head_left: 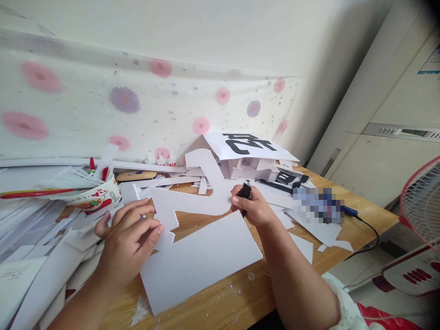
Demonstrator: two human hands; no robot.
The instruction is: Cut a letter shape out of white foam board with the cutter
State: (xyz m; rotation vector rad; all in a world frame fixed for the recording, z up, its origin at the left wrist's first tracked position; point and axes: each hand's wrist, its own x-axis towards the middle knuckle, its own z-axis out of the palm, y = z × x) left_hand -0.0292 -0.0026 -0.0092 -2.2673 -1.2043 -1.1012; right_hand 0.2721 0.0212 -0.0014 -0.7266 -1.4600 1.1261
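My right hand (pixel 252 205) is closed around a small black tool (pixel 244 195), beside the curved end of a white cut-out shape (pixel 215 183). The shape has a hooked top and a long arm running left. My left hand (pixel 132 233) is at the left end of that shape, its fingers bent and spread apart, with the thumb toward the board; nothing is seen in its grasp. Below both hands a large white board (pixel 202 266) lies on the wooden table (pixel 240 298), with a ragged notch near its upper left.
A paper cup (pixel 99 197) with tools stands at the left among heaped white offcuts (pixel 51 256). Behind are a printed sheet (pixel 250 145) on white pieces and a wooden-backed item (pixel 136 175). A blue-handled corded tool (pixel 349 211) and a fan (pixel 422 206) are at the right.
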